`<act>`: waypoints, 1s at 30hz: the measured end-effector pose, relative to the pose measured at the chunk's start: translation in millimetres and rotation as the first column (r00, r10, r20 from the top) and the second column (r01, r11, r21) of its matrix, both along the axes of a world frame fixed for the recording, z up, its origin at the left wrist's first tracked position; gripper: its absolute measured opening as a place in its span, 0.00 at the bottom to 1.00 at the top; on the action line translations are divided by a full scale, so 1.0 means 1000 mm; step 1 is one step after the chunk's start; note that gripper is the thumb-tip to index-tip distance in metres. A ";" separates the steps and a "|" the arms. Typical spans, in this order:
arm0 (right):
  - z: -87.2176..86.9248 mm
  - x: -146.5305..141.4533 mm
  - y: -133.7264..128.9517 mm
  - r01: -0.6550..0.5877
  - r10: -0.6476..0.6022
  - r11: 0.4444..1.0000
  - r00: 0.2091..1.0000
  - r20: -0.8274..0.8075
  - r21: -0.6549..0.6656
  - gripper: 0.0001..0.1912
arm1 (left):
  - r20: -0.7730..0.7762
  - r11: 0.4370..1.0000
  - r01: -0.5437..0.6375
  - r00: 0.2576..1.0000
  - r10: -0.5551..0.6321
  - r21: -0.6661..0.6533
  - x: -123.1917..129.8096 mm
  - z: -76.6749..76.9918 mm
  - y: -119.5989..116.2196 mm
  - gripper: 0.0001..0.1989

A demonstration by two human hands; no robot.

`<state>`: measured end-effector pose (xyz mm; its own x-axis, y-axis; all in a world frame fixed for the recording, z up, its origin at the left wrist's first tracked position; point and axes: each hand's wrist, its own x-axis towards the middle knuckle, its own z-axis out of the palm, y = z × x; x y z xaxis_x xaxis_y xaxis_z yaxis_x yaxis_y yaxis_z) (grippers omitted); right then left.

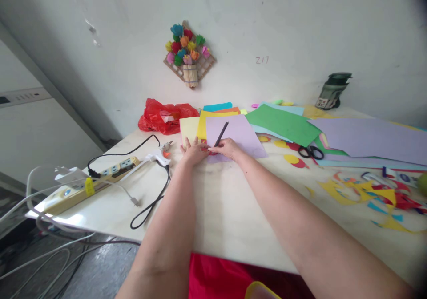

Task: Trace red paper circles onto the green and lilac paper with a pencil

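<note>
My right hand [228, 148] pinches a dark pen [221, 133], its tip low near a small red piece [212, 150] on a light purple sheet [240, 132]. Beside it, my left hand [195, 152] lies with fingers spread over the sheet's left edge and the red piece. Yellow paper [203, 123] and a cream sheet [188, 127] lie under and left of the purple one. The pen's tip is hidden by my fingers.
A glue gun [162, 157] and power strip [116, 169] with cables lie left. A red bag [167, 116] sits behind. On the right are green paper [283, 123], black-handled scissors [311, 152], yellow scraps [347, 192] and a bottle [332, 90].
</note>
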<state>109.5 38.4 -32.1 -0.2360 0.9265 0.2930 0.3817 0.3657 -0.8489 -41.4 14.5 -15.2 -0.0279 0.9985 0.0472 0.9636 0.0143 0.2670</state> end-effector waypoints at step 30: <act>-0.001 0.000 0.003 -0.030 0.028 0.999 0.994 0.109 0.016 0.15 | 0.040 0.999 0.047 0.998 -0.046 -0.009 -0.005 -0.003 0.003 0.16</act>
